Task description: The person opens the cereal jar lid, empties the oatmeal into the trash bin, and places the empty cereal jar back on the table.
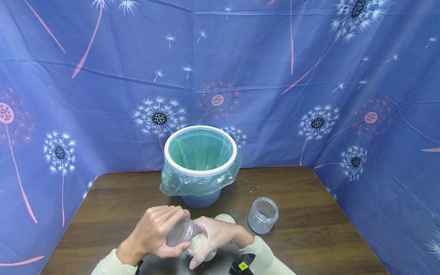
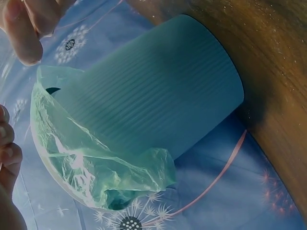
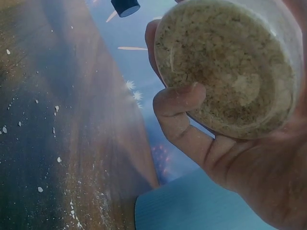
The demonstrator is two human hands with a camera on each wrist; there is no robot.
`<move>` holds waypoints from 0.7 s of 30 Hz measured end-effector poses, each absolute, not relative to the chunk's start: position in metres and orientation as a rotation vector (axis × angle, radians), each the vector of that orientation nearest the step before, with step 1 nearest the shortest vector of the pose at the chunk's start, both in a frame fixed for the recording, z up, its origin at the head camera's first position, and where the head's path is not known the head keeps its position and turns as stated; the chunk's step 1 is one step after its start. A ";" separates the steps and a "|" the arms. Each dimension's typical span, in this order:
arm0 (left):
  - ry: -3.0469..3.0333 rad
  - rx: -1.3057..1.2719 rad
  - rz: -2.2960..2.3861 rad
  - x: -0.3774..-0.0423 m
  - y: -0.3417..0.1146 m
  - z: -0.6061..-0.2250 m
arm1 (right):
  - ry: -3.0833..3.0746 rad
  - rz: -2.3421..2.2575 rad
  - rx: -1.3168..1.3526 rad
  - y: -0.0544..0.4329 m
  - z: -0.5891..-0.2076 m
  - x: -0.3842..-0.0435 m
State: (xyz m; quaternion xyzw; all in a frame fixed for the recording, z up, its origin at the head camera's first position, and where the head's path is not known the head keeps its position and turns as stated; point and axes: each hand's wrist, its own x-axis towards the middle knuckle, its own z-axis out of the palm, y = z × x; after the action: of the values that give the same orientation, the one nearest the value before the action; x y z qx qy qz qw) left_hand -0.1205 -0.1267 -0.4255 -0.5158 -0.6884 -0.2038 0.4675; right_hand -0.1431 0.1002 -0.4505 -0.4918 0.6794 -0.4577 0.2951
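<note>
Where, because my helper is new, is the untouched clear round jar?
On the brown wooden table, find the white-rimmed blue bin with green plastic liner. Nearer, to its right, the clear round jar stands upright, untouched, unlike the clear jars gripped left of it.

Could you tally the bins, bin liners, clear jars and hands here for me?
Bin: 1
Bin liner: 1
Clear jars: 3 (tilted jar, jar with pale flakes, standing jar)
Hands: 2 (left hand, right hand)
Total: 7
</note>
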 end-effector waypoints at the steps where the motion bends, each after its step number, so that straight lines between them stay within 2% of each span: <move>1: -1.691 -1.264 -0.503 -0.120 -0.127 -0.426 | 1.810 -1.224 -1.295 0.100 -0.451 -0.142; 21: -1.820 -0.981 -0.513 -0.120 -0.126 -0.439 | 2.127 -1.277 -1.344 0.094 -0.457 -0.137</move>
State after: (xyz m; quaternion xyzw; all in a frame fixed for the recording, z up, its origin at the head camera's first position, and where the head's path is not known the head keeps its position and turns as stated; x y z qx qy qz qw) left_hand -0.1201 -0.1261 -0.4388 -0.4028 -0.7474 -0.2107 0.4845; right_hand -0.1374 0.0943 -0.4570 -0.4702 0.7442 -0.4468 0.1594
